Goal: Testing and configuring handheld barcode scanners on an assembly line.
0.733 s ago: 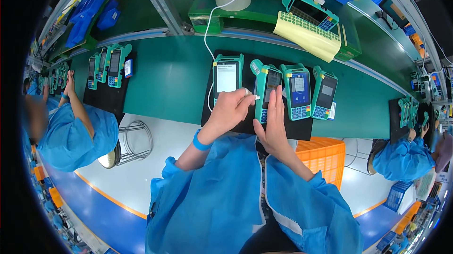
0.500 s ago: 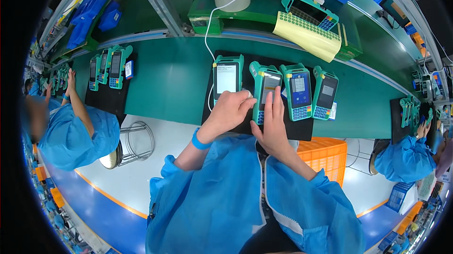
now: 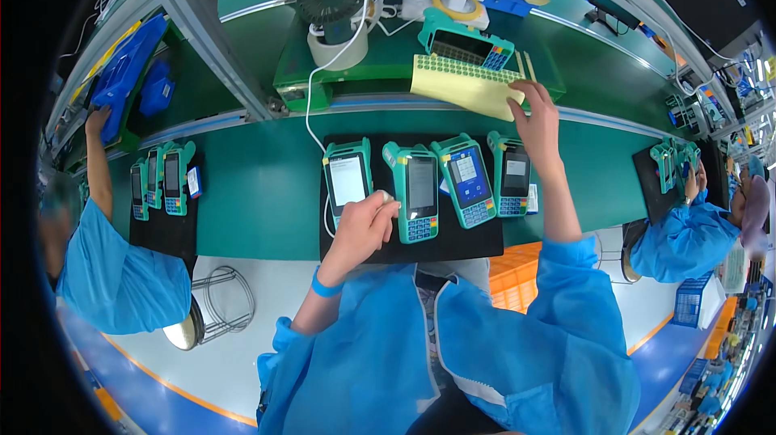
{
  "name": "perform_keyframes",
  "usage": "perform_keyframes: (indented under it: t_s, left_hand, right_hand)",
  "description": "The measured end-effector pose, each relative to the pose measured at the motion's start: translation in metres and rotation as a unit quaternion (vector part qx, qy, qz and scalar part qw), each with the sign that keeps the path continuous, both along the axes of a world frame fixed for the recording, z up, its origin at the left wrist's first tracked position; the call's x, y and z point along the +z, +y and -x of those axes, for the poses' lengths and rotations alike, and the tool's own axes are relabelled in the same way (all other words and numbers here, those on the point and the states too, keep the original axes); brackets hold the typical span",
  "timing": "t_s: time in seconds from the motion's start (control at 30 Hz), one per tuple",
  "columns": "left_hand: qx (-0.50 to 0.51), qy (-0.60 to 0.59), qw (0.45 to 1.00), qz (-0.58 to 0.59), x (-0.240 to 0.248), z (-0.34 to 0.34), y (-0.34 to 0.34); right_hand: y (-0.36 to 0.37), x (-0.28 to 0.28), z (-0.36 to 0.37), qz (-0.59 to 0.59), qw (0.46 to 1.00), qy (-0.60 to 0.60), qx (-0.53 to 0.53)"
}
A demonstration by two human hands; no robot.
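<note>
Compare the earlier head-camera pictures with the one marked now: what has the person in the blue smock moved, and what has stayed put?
The right hand has left the second teal handheld terminal and reached forward to the yellow dotted sheet on the raised shelf, fingertips on its right edge. The left hand stayed curled beside that terminal, pinching something small and pale. The four teal terminals remain in their row on the black mat.

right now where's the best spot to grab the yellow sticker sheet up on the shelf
Take the yellow sticker sheet by its near right corner, from the front, beside the right hand. It lies flat with that edge hanging over the shelf lip, so fingers could likely pinch it above and below.
</note>
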State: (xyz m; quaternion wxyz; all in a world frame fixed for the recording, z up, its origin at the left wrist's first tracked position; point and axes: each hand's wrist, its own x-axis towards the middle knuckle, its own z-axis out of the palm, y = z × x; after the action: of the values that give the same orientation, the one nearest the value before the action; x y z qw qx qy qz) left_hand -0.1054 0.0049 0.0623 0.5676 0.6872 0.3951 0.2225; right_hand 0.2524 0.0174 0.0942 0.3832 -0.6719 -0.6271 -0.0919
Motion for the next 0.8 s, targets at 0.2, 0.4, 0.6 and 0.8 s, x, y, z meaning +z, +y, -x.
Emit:
perform_keyframes:
  t_s: [0.2, 0.4, 0.6, 0.8]
  left_hand:
    - [0.003, 0.001, 1.0, -0.01, 0.017, -0.012, 0.002]
    - [0.001, 0.008, 1.0, -0.013, 0.02, -0.026, 0.007]
    - [0.077, 0.022, 0.957, -0.277, -0.016, -0.003, 0.001]
    - [0.056, 0.092, 0.938, -0.33, -0.014, 0.001, -0.013]
  right_hand:
    - [0.046, 0.003, -0.053, -0.001, 0.998, -0.026, 0.055]
    - [0.058, 0.007, -0.058, -0.02, 0.995, -0.083, 0.043]
    - [0.033, -0.012, 0.048, 0.051, 0.989, 0.111, 0.084]
    - [0.008, -0.015, 0.152, 0.183, 0.927, 0.173, 0.276]
